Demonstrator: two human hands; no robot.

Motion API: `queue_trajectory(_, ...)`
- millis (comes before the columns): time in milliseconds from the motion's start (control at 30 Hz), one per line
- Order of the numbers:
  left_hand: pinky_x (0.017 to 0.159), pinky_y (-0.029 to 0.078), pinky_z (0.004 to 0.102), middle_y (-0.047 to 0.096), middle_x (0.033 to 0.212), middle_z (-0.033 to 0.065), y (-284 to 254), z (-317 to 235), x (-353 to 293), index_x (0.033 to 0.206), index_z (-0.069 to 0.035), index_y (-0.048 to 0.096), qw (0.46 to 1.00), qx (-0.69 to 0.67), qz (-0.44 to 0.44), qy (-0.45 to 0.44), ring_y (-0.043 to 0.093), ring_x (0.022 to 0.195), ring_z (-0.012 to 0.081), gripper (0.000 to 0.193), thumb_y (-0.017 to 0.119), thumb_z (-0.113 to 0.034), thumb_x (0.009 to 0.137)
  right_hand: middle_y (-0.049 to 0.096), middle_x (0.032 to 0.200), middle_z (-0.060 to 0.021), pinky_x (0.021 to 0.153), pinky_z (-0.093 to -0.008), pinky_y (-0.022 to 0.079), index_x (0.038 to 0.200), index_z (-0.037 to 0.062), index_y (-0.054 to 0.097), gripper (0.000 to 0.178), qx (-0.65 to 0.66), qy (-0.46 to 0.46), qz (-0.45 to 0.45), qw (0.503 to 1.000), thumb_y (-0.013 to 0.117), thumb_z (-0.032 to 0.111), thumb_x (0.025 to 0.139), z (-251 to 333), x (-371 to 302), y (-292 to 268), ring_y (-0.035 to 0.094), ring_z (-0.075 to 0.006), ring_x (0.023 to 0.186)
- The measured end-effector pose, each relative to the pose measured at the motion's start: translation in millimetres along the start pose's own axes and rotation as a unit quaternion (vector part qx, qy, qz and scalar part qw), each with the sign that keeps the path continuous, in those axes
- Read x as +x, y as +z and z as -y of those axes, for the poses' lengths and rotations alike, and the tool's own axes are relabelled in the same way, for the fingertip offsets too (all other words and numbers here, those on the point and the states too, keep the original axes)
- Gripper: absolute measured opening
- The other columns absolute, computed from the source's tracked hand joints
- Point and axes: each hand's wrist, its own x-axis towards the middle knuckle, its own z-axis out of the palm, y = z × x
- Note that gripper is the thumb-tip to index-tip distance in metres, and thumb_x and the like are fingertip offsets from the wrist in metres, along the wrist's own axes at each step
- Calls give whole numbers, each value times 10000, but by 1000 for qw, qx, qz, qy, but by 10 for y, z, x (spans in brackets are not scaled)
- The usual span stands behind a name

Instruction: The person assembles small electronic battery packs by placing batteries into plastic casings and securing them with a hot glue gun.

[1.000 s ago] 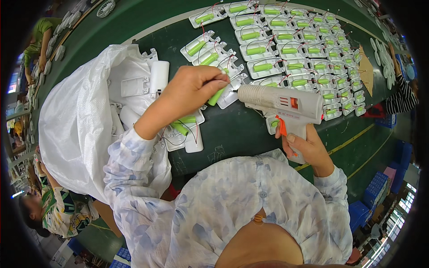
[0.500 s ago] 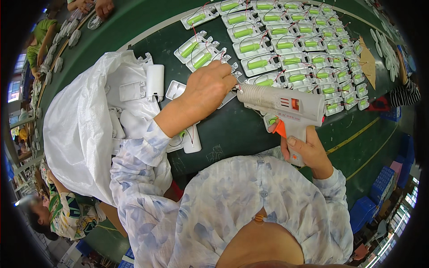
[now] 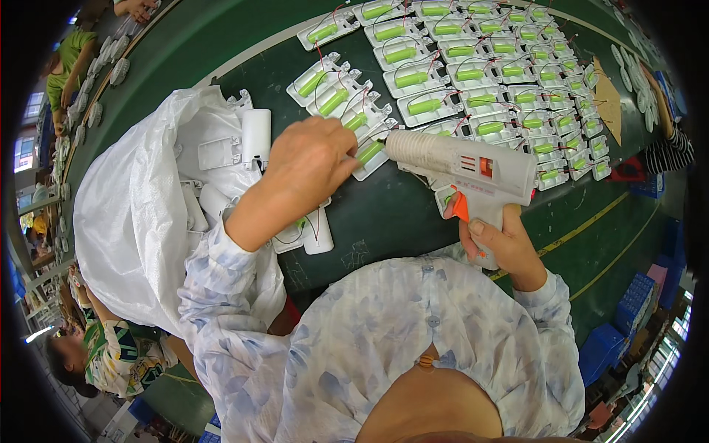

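Note:
My right hand (image 3: 502, 240) grips the handle of a whitish hot glue gun (image 3: 450, 162) with an orange trigger. Its nozzle points left, beside a white plastic shell holding a green cylindrical battery (image 3: 371, 152). My left hand (image 3: 306, 159) hovers palm down just left of that shell, fingers loosely bent and thumb apart, with nothing visible in it. Beyond it, more shells with green batteries (image 3: 332, 102) and thin red and black wires lie in a slanting row. Under my left wrist, a white housing (image 3: 318, 230) rests on the dark green table (image 3: 369, 214).
Many battery-filled shells (image 3: 469, 74) cover the table's far right in rows, with a brown cardboard piece (image 3: 607, 103) beyond. At left stands a white woven sack (image 3: 125, 199) containing loose white housings (image 3: 256, 134). Other people work around; blue crates (image 3: 602, 351) stand at lower right.
My left hand has drawn back leftward from the nozzle, uncovering the nearest battery shells and covering a white tray piece. The glue gun has shifted slightly left and up, still in my right hand.

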Motion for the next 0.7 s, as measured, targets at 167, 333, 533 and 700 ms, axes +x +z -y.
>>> queue_trajectory(167, 654, 450, 396, 596, 769, 79, 98, -116, -140, 799, -79, 646, 998, 54, 27, -11, 596, 769, 286, 263, 836, -198, 660, 613, 1088, -111, 534, -254, 429, 1247, -22, 472, 319, -10, 13, -11, 1000, 528, 113, 964, 5, 42, 27, 541, -98, 627)
queue_trajectory(333, 652, 432, 388, 574, 775, 69, 132, -106, -153, 803, -79, 658, 996, 83, 20, -6, 576, 776, 268, 294, 848, -236, 645, 606, 1035, -151, 493, -255, 418, 1272, -49, 438, 395, -27, 8, -28, 999, 533, 148, 943, -31, -40, 56, 527, -124, 556)
queue_trajectory(533, 674, 422, 387, 565, 824, 74, 129, -101, -153, 844, -69, 677, 996, 91, 8, -11, 553, 825, 261, 325, 854, -252, 641, 592, 1010, -136, 498, -255, 416, 1258, -40, 430, 378, -63, 50, -8, 997, 538, 146, 947, -96, -88, -46, 532, -122, 566)
queue_trajectory(700, 704, 416, 387, 570, 844, 71, 108, -86, -169, 868, -69, 683, 993, 111, 12, -27, 548, 841, 264, 339, 855, -256, 643, 599, 1074, -148, 521, -267, 432, 1286, -45, 411, 417, -53, 30, -3, 998, 544, 167, 951, -57, -69, -8, 545, -126, 584)
